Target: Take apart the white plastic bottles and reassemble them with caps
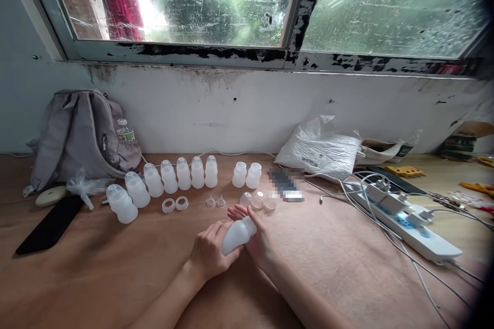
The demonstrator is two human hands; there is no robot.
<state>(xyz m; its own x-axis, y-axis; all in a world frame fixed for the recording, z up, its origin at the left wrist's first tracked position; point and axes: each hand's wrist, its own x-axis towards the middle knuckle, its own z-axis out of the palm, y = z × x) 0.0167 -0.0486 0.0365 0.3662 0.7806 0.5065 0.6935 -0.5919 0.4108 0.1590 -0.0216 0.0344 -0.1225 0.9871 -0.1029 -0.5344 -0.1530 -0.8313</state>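
Note:
My left hand [210,254] is wrapped round the base of a small white plastic bottle [237,235] that lies tilted above the wooden table [116,277]. My right hand [252,236] cups the bottle's neck end from behind, fingers curled around it. Beyond my hands lie two white screw rings [175,204], two clear teats [215,202] and several clear caps [258,199]. A curved row of several capped bottles [170,177] stands at the back left, and two uncapped bottles [247,175] stand to the right of that row.
A grey backpack [77,133] with a water bottle leans on the wall at left, with a black phone [50,223] and a beige disc in front. A white plastic bag [320,149] and a power strip [405,218] with cables lie at right.

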